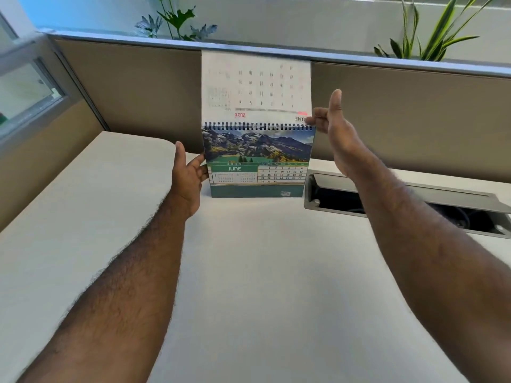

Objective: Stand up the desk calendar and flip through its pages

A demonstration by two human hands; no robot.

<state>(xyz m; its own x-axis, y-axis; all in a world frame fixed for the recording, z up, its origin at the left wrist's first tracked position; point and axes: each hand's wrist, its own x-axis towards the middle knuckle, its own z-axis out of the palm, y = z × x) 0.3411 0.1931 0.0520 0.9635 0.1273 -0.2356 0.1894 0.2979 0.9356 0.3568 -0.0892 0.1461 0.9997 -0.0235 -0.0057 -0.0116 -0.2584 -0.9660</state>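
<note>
At the desk's far edge my calendar stands, flipped to June; relaxed left hand steadies it, right hand, fingers curled, raises a page, grip unclear.

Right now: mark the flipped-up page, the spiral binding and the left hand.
flipped-up page (257, 84), head view, centre of the sheet.
spiral binding (257, 126), head view, middle of the coil row.
left hand (188, 174), head view, middle of the hand.

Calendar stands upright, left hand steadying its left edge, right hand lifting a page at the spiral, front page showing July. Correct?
No. The head view shows June, not July, on the front page of the calendar. The left hand and right hand are as you said.
</note>
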